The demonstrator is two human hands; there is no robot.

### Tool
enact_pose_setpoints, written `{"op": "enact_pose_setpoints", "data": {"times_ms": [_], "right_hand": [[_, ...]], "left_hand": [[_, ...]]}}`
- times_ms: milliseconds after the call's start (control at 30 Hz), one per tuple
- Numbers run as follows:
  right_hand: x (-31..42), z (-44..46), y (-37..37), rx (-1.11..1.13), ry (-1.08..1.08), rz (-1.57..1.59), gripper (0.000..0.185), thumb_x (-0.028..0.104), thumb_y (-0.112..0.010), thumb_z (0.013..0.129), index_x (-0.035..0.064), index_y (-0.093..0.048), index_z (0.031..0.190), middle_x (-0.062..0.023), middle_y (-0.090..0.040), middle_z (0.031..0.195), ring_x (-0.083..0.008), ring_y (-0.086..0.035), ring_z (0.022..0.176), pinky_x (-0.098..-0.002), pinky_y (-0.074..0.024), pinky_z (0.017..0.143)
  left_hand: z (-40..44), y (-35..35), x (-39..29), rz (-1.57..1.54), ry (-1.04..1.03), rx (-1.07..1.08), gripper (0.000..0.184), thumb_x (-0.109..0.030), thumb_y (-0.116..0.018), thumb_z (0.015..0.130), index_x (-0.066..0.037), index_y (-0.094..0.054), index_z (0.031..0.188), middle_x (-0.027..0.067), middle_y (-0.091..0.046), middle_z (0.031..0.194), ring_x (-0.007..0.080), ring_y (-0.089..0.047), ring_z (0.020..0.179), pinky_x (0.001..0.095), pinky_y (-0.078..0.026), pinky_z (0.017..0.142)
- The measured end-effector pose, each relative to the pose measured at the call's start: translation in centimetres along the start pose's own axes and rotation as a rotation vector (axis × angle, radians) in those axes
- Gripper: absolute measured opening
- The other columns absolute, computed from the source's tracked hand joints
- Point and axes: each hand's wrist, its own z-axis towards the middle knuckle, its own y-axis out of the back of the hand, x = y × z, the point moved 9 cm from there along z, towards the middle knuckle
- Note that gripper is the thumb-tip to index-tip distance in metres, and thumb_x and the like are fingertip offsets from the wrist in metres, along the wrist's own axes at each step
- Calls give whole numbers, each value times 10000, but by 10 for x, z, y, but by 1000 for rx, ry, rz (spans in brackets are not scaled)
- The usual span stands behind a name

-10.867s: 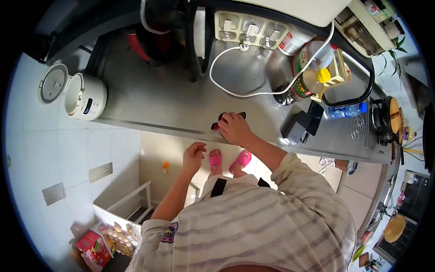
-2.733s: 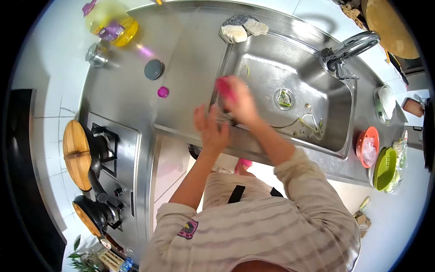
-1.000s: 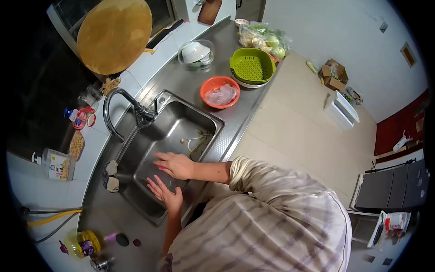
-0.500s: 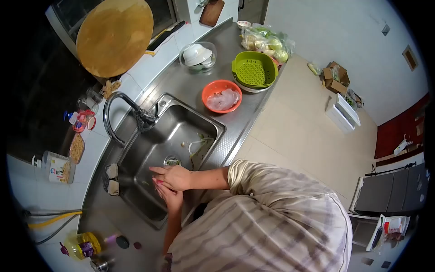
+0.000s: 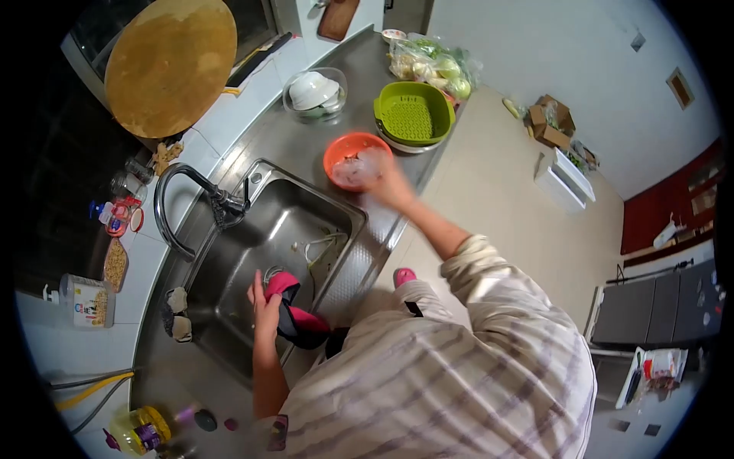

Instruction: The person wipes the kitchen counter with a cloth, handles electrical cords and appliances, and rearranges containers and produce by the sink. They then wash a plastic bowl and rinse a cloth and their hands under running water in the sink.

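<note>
At the near left, a bottle of yellow liquid (image 5: 145, 432) rests on the counter, and two pale sponges (image 5: 177, 315) sit at the left edge of the sink (image 5: 229, 298). The tap (image 5: 186, 171) arches over the far left side; no water shows from it.

The left hand (image 5: 266, 310) is over the near part of the sink, its fingers closed on a pink-and-dark cloth (image 5: 289, 317), which hangs to the hand's right toward the near rim. So the cloth is in hand and not set down; whether it is wet I cannot tell.

On the counter farther off, white bowls (image 5: 312, 90) are stacked in a clear container. Pale stringy scraps (image 5: 325, 249) lie in the right part of the sink, so as far as shows they are not gathered up.

Right of the sink, the orange bowl (image 5: 350, 142) stands on the counter with a clear plastic bag (image 5: 356, 170) in it. The right hand (image 5: 390, 183), well apart from the left, is at its near right rim, blurred; I cannot tell whether it grips bowl or bag. The reach looks complete, but neither appears lifted yet.

Beyond, at the far right, stand a green basket (image 5: 413, 115) and bagged vegetables (image 5: 437, 67), untouched by either hand.
</note>
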Motion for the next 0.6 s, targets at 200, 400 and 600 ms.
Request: {"op": "enact_pose_setpoints", "data": {"times_ms": [200,400,600], "right_hand": [[-230,62,167,-612,-500,-140,607,183,-652,785,-40,-406,1293,-252,-485,1273,-382,-467,1189,-390,-370,998],[-316,104,117,-157,-653,310,670,232,-621,823,42,-296,1377,-156,-523,1200,-246,-578,990,-341,-513,761],[-313,133,99,21,-689,544,600,62,-516,853,89,-260,1395,-127,-537,1154,-225,-596,917,-321,-532,650]], "left_hand": [[87,-68,-7,-307,302,177,336,-239,-564,887,-21,-629,1133,147,-673,957,242,-628,921,298,-442,864],[181,-131,-54,-8,228,76,472,-262,-668,810,-7,-571,1195,177,-651,1032,233,-624,952,325,-475,813],[251,-163,-101,41,255,102,602,-363,-667,820,2,-501,1270,133,-634,1046,203,-601,921,313,-468,805]]}}
